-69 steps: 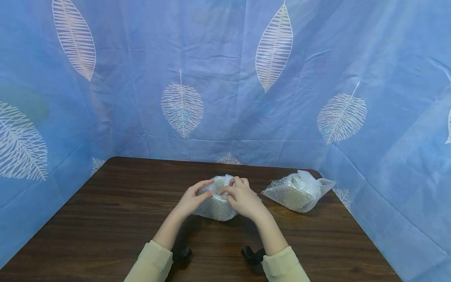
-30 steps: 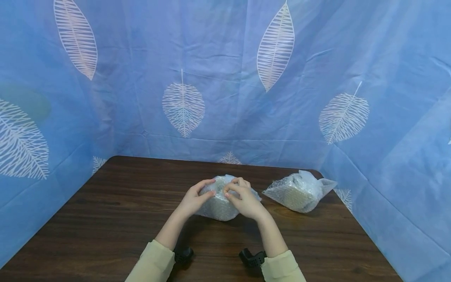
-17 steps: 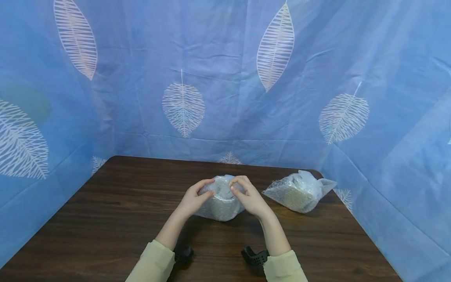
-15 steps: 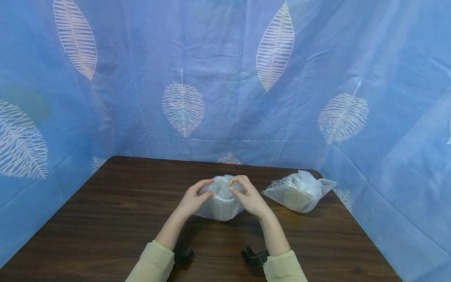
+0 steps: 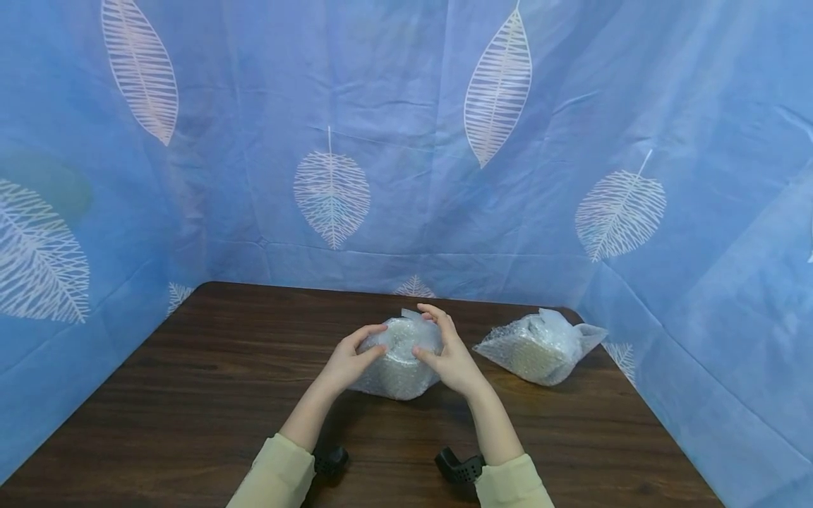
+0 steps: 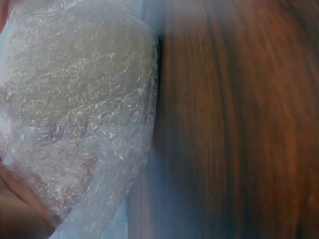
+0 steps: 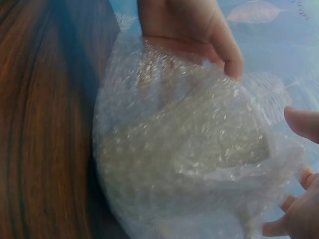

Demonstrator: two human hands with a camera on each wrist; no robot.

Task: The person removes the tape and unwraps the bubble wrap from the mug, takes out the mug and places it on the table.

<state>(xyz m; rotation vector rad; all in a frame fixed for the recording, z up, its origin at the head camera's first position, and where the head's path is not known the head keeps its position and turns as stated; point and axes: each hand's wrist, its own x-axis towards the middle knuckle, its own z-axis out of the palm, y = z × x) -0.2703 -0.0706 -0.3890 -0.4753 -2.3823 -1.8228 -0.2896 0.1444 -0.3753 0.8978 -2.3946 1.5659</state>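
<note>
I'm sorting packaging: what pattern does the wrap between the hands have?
Clear, whitish bubble wrap, dotted with bubbles; best in the left wrist view.

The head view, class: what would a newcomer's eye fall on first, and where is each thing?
Probably the blue cloth with its white leaf shapes, rising behind the dark table. Next, the bubble-wrapped bundle on the table, between the left hand and the right hand. A second wrapped bundle lies to the right, near the table's far right corner.

Soft light, hazy wrist views
</note>
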